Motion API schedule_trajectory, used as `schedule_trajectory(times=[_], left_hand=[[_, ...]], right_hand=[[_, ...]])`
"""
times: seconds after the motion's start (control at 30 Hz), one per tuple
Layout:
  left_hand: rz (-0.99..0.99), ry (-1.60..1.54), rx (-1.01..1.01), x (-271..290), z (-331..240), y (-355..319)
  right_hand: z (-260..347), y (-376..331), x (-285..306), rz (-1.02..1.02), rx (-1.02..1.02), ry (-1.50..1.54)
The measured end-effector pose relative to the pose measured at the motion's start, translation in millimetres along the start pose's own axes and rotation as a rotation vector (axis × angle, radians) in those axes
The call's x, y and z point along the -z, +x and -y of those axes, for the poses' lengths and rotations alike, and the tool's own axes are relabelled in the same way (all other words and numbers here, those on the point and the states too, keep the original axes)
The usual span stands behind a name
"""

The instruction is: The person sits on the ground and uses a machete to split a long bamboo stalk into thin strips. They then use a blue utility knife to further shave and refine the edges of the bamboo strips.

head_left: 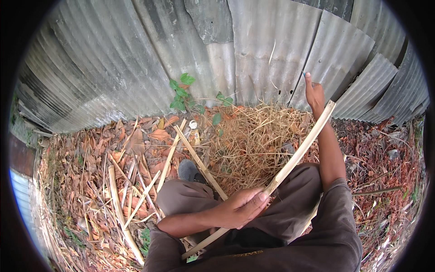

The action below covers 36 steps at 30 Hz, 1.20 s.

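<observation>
A long pale split bamboo strip (290, 165) runs diagonally across the person's lap, from about seven o'clock near the dark shirt up to one o'clock by the grey corrugated metal sheet wall (136, 59). The left hand (242, 208) is curled closed round the strip at its middle, thumb lying along the top, just above the brown trousers (290, 204). The right hand (315, 95) is stretched far out at one o'clock beside the strip's upper end; it seems to grip something thin with the forefinger raised, but whether it clasps the strip itself or a small blade I cannot tell. This looks like the working of one strip, held steady at the middle while the far end is dressed or sighted. A further move would call for a firm hold at the middle and a controlled pull along the grain. More pale bamboo slats (136, 190) lie at nine o'clock on dry brown leaves (90, 167), with a heap of dry straw (253, 136) at twelve.
</observation>
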<state>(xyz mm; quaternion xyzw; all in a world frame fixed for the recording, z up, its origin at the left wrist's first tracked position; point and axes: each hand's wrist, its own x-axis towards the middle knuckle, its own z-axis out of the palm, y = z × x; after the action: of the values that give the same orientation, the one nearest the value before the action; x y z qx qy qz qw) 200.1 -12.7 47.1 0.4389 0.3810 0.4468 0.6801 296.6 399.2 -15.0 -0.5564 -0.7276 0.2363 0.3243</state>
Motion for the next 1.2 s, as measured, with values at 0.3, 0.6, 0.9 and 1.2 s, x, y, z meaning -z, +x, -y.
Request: schedule_trajectory(times=[0.3,0.6,0.9,1.2], left_hand=[[-0.549,-0.026,-0.035,58,-1,2],[-0.652,-0.076,-0.079,59,-7,2],[-0.668,0.125,-0.134,57,-3,3],[-0.611,0.178,-0.145,48,10,6]], right_hand=[[88,-91,6,0.28,0.353,-0.068],[128,-164,8,0.36,0.896,-0.175],[121,-158,-11,0.121,1.061,-0.124],[106,-85,-7,0.121,0.463,-0.259]])
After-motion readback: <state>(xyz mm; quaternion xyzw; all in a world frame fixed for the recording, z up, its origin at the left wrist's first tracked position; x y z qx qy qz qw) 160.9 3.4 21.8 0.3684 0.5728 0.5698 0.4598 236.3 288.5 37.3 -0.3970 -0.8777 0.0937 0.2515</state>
